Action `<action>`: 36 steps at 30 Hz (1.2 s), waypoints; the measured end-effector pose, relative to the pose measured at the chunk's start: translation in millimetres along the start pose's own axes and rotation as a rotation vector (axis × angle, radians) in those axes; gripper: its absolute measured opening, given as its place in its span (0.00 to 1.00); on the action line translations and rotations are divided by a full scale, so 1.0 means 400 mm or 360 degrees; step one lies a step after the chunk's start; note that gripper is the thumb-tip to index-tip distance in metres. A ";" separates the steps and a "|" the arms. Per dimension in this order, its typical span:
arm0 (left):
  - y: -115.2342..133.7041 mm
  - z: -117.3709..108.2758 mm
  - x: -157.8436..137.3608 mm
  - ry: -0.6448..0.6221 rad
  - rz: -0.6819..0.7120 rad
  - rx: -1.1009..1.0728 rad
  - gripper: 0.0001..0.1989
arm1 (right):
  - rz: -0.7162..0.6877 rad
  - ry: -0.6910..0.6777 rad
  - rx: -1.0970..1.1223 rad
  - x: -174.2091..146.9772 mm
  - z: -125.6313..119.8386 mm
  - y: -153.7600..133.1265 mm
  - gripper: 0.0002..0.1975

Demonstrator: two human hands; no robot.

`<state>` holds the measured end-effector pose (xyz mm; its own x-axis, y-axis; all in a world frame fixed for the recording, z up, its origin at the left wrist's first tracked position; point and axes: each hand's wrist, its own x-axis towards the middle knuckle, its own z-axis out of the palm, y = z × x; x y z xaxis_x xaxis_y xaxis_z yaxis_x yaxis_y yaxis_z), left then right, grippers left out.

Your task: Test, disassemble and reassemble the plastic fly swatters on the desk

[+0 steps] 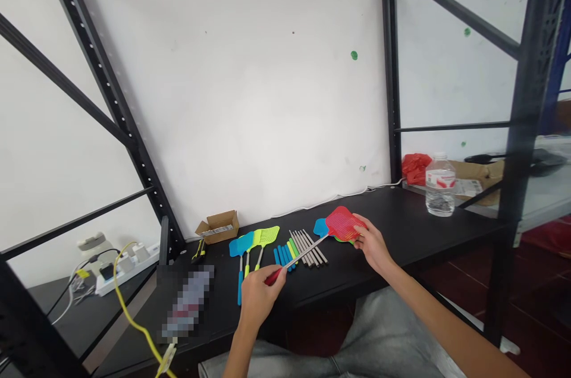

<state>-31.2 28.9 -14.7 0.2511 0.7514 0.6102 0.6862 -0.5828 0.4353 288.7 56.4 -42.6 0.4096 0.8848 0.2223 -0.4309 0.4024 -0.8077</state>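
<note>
A red fly swatter (pixel 342 224) with a metal rod spans the space between my hands, above the black shelf. My left hand (pixel 261 295) is wrapped round its red handle. With its fingers closed on the edge of the red head, my right hand (pixel 372 241) grips the other end. Under that head, a blue swatter head (pixel 320 227) and a bit of green show. Below the rod lie blue handles (pixel 282 256), yellow-green handles (pixel 292 247) and several metal rods (pixel 312 247). To the left rest a blue swatter (pixel 241 245) and yellow-green swatters (pixel 268 236).
A small open cardboard box (pixel 218 227) stands against the wall, a yellow-black tool (pixel 199 252) near it. A water bottle (pixel 440 185) is at right. Black uprights (pixel 390 69) frame the shelf. A yellow cable (pixel 129 312) and power strip (pixel 129 269) lie at left.
</note>
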 end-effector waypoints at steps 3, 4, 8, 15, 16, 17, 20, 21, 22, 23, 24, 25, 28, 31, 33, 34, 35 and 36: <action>-0.002 0.002 0.000 0.0025 -0.0002 0.0025 0.16 | -0.0021 -0.0004 -0.0062 -0.001 0.001 0.004 0.28; -0.003 0.002 0.000 0.0026 0.0003 0.0032 0.16 | -0.0026 0.0002 -0.0078 -0.001 0.001 0.006 0.28; -0.003 0.001 -0.001 0.0022 -0.0001 0.0040 0.15 | -0.0063 0.0048 -0.0100 0.005 -0.001 0.011 0.23; 0.007 -0.003 -0.002 -0.0070 0.0026 -0.0025 0.14 | 0.0086 -0.0147 -0.0314 0.034 -0.047 -0.050 0.19; 0.008 -0.003 -0.002 -0.0078 0.0036 -0.0048 0.14 | 0.0122 -0.0237 -0.0359 0.035 -0.058 -0.068 0.19; 0.008 -0.004 -0.003 -0.0085 0.0043 -0.0070 0.14 | 0.0154 -0.0330 -0.0403 0.036 -0.067 -0.088 0.20; 0.008 -0.006 -0.004 -0.0099 0.0054 -0.0112 0.13 | 0.0250 -0.0557 -0.0532 0.031 -0.087 -0.139 0.25; 0.008 -0.007 -0.004 -0.0108 0.0061 -0.0112 0.13 | 0.0275 -0.0601 -0.0572 0.029 -0.090 -0.151 0.27; 0.009 -0.008 -0.005 -0.0118 0.0069 -0.0103 0.13 | 0.0291 -0.0630 -0.0610 0.026 -0.092 -0.161 0.29; 0.010 -0.009 -0.005 -0.0129 0.0080 -0.0084 0.13 | 0.0299 -0.0651 -0.0645 0.024 -0.093 -0.168 0.30; 0.010 -0.009 -0.006 -0.0141 0.0096 -0.0056 0.12 | 0.0307 -0.0673 -0.0676 0.022 -0.093 -0.172 0.32; 0.011 -0.008 -0.007 -0.0151 0.0119 -0.0018 0.12 | 0.0315 -0.0695 -0.0701 0.020 -0.093 -0.176 0.34; 0.011 -0.002 -0.010 -0.0155 0.0240 0.0139 0.12 | 0.0314 -0.0756 -0.0739 0.018 -0.092 -0.183 0.38; 0.007 0.009 -0.013 -0.0165 0.0393 0.0331 0.14 | 0.0294 -0.0776 -0.0759 0.018 -0.093 -0.190 0.40; 0.003 0.015 -0.016 -0.0191 0.0454 0.0432 0.15 | 0.0291 -0.0790 -0.0757 0.017 -0.093 -0.194 0.40; 0.001 0.018 -0.017 -0.0197 0.0471 0.0470 0.15 | 0.0290 -0.0801 -0.0753 0.016 -0.092 -0.195 0.41; -0.001 0.021 -0.018 -0.0195 0.0482 0.0503 0.14 | 0.0290 -0.0809 -0.0747 0.015 -0.090 -0.196 0.41; -0.002 0.023 -0.018 -0.0188 0.0491 0.0539 0.14 | 0.0292 -0.0817 -0.0741 0.015 -0.088 -0.195 0.41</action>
<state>-27.4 26.7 -25.7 0.5407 0.6005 0.5891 0.7465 -0.6654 -0.0068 353.3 21.8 2.6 -0.1161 0.9735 0.1970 -0.0221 0.1958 -0.9804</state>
